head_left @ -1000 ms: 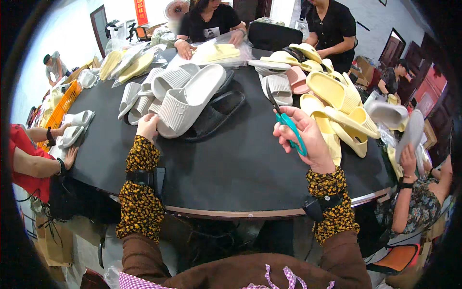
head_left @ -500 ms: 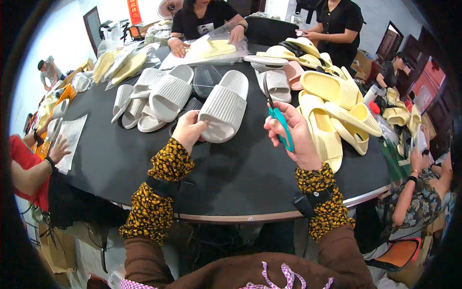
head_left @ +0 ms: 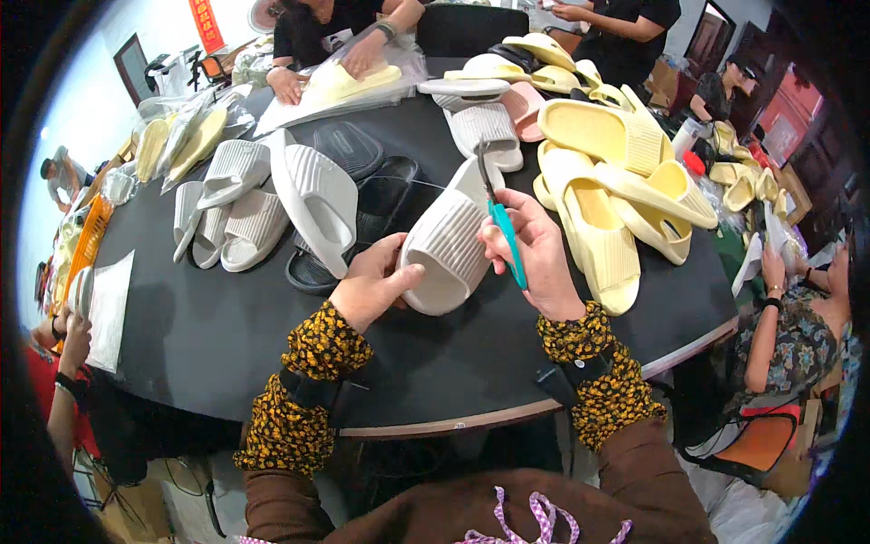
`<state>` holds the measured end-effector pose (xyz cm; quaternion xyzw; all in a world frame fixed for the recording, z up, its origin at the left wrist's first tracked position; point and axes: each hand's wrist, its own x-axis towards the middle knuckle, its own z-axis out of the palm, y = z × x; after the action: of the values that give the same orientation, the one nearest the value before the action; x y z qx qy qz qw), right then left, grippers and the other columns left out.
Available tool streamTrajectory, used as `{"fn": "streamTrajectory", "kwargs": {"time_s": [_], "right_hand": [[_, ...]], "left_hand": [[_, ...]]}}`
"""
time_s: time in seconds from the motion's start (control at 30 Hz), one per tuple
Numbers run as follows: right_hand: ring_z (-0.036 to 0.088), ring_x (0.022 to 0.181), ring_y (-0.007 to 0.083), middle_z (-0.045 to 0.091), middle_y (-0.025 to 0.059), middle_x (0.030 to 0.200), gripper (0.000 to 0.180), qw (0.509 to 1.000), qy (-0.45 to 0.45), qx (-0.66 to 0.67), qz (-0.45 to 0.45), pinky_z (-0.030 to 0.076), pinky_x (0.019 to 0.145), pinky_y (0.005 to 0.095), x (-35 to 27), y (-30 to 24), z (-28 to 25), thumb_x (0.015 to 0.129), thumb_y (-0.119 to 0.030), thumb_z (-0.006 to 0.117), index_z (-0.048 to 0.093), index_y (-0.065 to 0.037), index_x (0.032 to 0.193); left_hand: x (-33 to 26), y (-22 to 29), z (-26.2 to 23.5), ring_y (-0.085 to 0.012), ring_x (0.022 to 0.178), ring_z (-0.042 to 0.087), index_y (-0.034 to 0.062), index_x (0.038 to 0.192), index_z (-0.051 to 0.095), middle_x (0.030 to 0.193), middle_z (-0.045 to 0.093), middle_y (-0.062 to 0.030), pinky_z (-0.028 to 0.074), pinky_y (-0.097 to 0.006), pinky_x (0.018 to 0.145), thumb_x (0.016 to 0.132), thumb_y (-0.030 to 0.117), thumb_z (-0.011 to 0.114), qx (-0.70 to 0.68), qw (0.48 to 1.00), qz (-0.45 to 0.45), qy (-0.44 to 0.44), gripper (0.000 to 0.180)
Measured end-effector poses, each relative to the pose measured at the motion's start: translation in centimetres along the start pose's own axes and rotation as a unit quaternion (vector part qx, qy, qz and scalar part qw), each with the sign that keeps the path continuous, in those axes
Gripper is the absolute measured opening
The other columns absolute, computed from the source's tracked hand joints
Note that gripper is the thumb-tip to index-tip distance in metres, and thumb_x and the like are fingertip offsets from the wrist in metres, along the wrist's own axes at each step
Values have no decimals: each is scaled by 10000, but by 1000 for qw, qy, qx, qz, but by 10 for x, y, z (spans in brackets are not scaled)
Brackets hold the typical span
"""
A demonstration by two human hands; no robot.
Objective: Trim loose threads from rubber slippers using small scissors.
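My left hand (head_left: 370,283) grips a light grey ribbed slide slipper (head_left: 446,254) by its side, thumb on the rim of the opening. In my right hand (head_left: 536,258) is a pair of scissors (head_left: 504,234) with teal handles, its dark blades pointing up over the slipper's far end. A thin clear thread runs from the held slipper toward a second grey slipper (head_left: 317,195), which stands tilted on its edge to the left. Black slippers (head_left: 388,198) lie between and behind these two. Whether the blades touch the thread I cannot tell.
Yellow slippers (head_left: 594,240) are heaped to the right, with grey and pink ones behind. More grey slippers (head_left: 237,177) lie at the left. Across the black table (head_left: 453,363), a person's hands (head_left: 367,53) work on a bagged yellow pair. Other people stand or sit around.
My left hand has drawn the slipper nearer and tilted it. The second grey slipper has tipped onto its edge. The scissors have shifted left, close to the held slipper.
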<state>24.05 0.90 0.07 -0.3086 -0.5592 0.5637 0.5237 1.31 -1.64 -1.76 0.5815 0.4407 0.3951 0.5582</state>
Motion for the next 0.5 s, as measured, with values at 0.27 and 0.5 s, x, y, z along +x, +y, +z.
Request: {"fn": "streamTrajectory", "kwargs": {"time_s": [0.27, 0.5], "right_hand": [[542, 646, 65, 589, 47, 837, 431, 999, -4, -24, 26, 435, 514, 175, 1, 2, -3, 830, -69, 617, 447, 1, 1219], [533, 650, 59, 592, 42, 836, 452, 999, -9, -16, 42, 426, 512, 169, 1, 7, 1, 822, -83, 630, 443, 7, 1223]], "left_hand": [[3, -22, -9, -122, 827, 572, -61, 1183, 507, 983, 618, -101, 476, -237, 656, 915, 313, 539, 19, 993, 10, 119, 461], [6, -30, -13, -125, 924, 531, -74, 1129, 539, 950, 606, -79, 411, -263, 841, 919, 277, 536, 26, 984, 24, 172, 409]]}}
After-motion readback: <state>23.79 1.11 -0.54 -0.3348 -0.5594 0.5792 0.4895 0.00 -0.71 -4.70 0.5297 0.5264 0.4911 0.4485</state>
